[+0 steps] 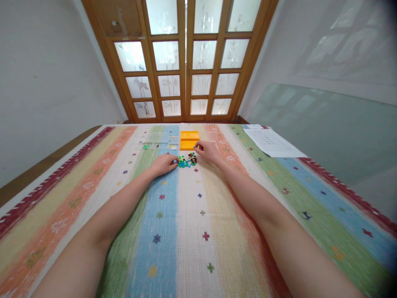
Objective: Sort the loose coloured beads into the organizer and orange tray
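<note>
A loose pile of small coloured pieces (187, 160), mostly green, blue and dark brown, lies on the striped cloth. My left hand (166, 164) rests at the pile's left edge, its fingers closed together near a few pieces; whatever they grip is too small to name. Just beyond the pile sits an open yellow case (189, 135). My right hand (206, 150) is at the case's right front corner, thumb and forefinger pinched on a tiny blue piece (195, 147). Left of the case is a clear compartment box (161, 141) with green, yellow and dark bits in it.
White printed sheets (271, 141) lie at the table's back right. The patterned tablecloth (192, 231) covers the table. Behind the far edge stand wooden doors with glass panes (200, 62), and a pale glass panel (325, 124) leans at the right wall.
</note>
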`<state>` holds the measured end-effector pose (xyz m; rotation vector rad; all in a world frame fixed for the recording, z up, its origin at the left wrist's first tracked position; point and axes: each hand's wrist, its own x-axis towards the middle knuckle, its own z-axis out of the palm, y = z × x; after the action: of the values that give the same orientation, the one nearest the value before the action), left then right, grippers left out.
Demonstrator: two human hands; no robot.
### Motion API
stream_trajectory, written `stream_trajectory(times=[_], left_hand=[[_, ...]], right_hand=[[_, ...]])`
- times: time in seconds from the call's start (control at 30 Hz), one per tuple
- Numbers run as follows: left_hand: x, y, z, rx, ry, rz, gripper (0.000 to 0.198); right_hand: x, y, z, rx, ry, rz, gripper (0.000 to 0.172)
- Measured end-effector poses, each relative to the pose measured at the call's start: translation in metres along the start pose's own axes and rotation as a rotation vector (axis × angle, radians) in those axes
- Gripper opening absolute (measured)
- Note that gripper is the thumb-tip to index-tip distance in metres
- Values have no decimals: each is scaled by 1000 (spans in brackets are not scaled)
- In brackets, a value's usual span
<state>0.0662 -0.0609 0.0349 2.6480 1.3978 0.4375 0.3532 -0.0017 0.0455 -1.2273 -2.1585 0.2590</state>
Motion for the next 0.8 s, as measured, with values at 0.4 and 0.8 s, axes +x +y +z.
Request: stream_trajectory(times=[0.4, 0.8], left_hand=[[1, 4, 1, 14, -29, -30, 30], [0, 8, -2, 11, -33, -57, 27]], right_hand=[[-2, 56, -3, -108, 249, 421, 15], [-4, 34, 8, -178, 139, 288, 23]])
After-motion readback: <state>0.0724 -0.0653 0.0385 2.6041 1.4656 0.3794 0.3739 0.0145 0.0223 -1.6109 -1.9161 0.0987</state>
